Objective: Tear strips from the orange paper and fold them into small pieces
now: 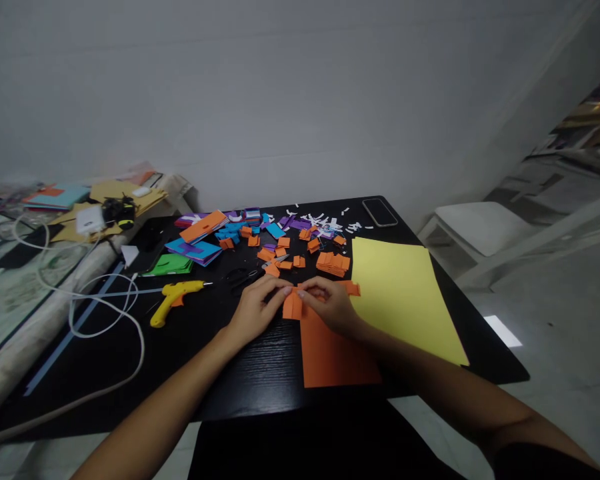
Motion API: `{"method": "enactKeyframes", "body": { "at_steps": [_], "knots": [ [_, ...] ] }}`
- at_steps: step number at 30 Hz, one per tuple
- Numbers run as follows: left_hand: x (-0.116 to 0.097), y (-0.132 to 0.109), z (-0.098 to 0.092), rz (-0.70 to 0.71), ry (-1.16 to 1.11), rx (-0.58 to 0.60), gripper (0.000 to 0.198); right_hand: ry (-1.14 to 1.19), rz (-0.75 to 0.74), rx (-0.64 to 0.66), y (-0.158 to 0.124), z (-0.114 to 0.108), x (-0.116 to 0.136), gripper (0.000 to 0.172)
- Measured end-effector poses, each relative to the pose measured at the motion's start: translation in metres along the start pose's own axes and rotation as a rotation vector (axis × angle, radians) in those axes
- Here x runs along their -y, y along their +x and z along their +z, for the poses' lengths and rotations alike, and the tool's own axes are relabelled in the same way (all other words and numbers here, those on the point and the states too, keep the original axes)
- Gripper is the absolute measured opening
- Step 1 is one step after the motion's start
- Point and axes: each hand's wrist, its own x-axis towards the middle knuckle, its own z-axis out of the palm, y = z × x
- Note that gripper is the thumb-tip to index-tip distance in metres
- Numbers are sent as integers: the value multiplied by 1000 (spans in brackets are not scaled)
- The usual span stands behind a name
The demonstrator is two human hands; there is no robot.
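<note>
A small folded orange paper piece (pixel 293 307) is held between both hands over the dark table. My left hand (pixel 257 308) pinches its upper left edge, and my right hand (pixel 330 305) pinches its upper right edge with the fingers curled. Under my right hand lies an orange sheet (pixel 330 360), beside a large yellow sheet (pixel 405 293). Just beyond the hands are a stack of orange pieces (pixel 333 263) and several loose folded ones. Scissors (pixel 240 277) with dark handles lie left of these, their blades partly among the orange pieces.
A yellow glue gun (pixel 173 300) lies left of my left hand, near a white cable (pixel 141 353). Green papers (pixel 173 265), blue and purple papers and white scraps sit farther back. A phone (pixel 380 212) rests at the back right; a white chair (pixel 473 227) stands beyond.
</note>
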Motion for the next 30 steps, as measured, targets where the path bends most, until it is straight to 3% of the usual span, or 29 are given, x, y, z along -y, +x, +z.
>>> {"method": "enactKeyframes", "body": {
  "at_steps": [4,9,15,19,30],
  "knots": [
    [-1,-3,2,-28,5,-18,27,82,33,-36,1,1,-2,16],
    [-5,-4,5,16,87,109,53,102,4,-70,3,-1,-4,26],
    [-7,-3,4,16,130,151,56,17,-6,-38,2,-1,-6,26],
    [-8,-4,4,26,142,195,60,81,41,-31,3,-1,-10,16],
    [-2,-3,3,-8,79,208,59,116,28,-65,6,-2,-11,17]
  ]
}}
